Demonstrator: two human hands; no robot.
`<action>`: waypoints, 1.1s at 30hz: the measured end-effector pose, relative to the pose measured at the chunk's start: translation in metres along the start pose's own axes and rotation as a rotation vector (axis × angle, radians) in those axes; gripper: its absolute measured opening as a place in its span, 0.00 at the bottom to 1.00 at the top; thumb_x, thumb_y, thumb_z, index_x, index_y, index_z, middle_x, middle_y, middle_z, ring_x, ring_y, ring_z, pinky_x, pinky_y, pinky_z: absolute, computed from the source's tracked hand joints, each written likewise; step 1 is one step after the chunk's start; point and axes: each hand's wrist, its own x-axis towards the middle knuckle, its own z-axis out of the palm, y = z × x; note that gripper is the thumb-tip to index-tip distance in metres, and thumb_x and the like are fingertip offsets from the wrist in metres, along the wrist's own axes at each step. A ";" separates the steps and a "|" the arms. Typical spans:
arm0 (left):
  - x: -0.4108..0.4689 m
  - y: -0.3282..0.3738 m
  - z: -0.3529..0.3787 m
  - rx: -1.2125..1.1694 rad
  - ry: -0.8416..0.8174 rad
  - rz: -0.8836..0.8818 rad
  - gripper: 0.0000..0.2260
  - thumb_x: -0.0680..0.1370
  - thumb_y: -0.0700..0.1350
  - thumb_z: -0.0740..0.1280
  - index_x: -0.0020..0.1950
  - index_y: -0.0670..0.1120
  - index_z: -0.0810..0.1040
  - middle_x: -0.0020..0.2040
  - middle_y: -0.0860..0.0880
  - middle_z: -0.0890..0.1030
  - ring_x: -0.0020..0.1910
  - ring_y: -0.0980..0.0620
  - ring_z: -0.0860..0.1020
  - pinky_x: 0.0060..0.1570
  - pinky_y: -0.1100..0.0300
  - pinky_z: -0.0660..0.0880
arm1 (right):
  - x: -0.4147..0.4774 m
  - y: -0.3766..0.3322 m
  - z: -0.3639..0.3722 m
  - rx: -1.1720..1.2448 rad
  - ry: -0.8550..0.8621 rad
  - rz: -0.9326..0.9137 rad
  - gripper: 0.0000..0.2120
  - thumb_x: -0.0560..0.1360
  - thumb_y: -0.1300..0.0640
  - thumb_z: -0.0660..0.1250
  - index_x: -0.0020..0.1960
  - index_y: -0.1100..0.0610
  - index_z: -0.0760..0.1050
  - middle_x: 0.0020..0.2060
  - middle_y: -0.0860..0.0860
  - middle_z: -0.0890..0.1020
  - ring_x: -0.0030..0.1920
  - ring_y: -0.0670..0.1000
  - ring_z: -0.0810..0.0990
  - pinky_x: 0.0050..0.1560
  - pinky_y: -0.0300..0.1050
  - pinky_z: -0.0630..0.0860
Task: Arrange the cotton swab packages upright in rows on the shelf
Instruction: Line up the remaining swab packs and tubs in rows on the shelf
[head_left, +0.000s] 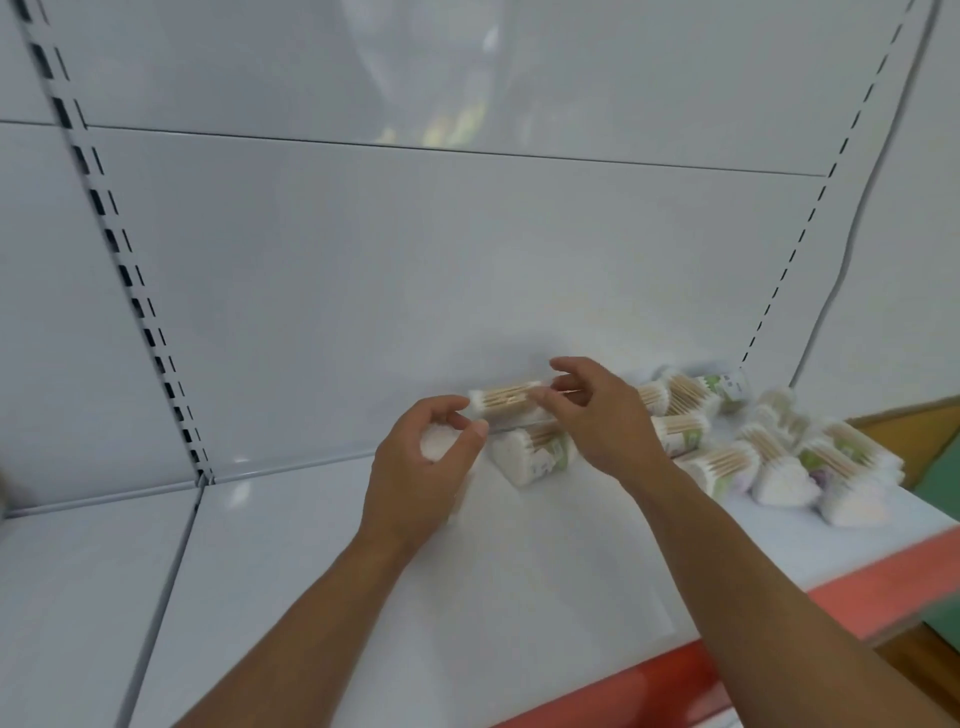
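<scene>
The left hand (423, 462) was curled round a clear plastic package of white-tipped cotton swabs (435, 446). Only the white cotton ends of this package showed between thumb and fingers. The hand held it just above the white metal shelf deck (311, 571), towards the back. Just to its right, the right hand (597, 421) reached in over a second swab package (506, 401). This one lay level, its wooden sticks running left to right, close to the pale grey back panel (415, 260). The thumb and curled fingers seemed to pinch that package's right end, though motion blur made the grip hard to confirm. Beneath it, a third swab package (537, 456) lay on its side on the deck, right against the one above.

Farther right, a loose heap of swab packages (727, 457) lay tumbled on the deck. None stood upright, some overlapped, and the heap reached towards the shelf's right end. A red strip (649, 680) ran along the shelf's front edge. A slotted left upright (122, 275) and a slotted right upright (795, 244) framed the bay.
</scene>
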 end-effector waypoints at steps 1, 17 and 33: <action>0.000 0.000 0.000 0.002 -0.001 0.005 0.12 0.70 0.57 0.69 0.52 0.58 0.80 0.46 0.61 0.82 0.48 0.59 0.79 0.51 0.60 0.75 | -0.001 -0.001 0.001 -0.022 -0.052 0.003 0.22 0.74 0.48 0.72 0.66 0.52 0.74 0.54 0.46 0.81 0.54 0.46 0.79 0.60 0.45 0.75; -0.005 0.016 -0.002 -0.041 -0.028 0.009 0.15 0.73 0.58 0.73 0.56 0.56 0.79 0.47 0.58 0.82 0.42 0.65 0.78 0.40 0.75 0.70 | -0.057 0.017 -0.024 0.172 -0.057 0.042 0.12 0.70 0.47 0.75 0.52 0.49 0.80 0.43 0.41 0.83 0.41 0.40 0.79 0.46 0.35 0.77; -0.031 0.050 0.040 0.023 -0.407 0.070 0.44 0.56 0.67 0.77 0.69 0.62 0.67 0.59 0.61 0.80 0.54 0.62 0.81 0.58 0.57 0.78 | -0.102 0.002 -0.040 0.660 -0.097 0.018 0.15 0.71 0.52 0.73 0.56 0.56 0.79 0.52 0.51 0.85 0.58 0.50 0.82 0.64 0.53 0.75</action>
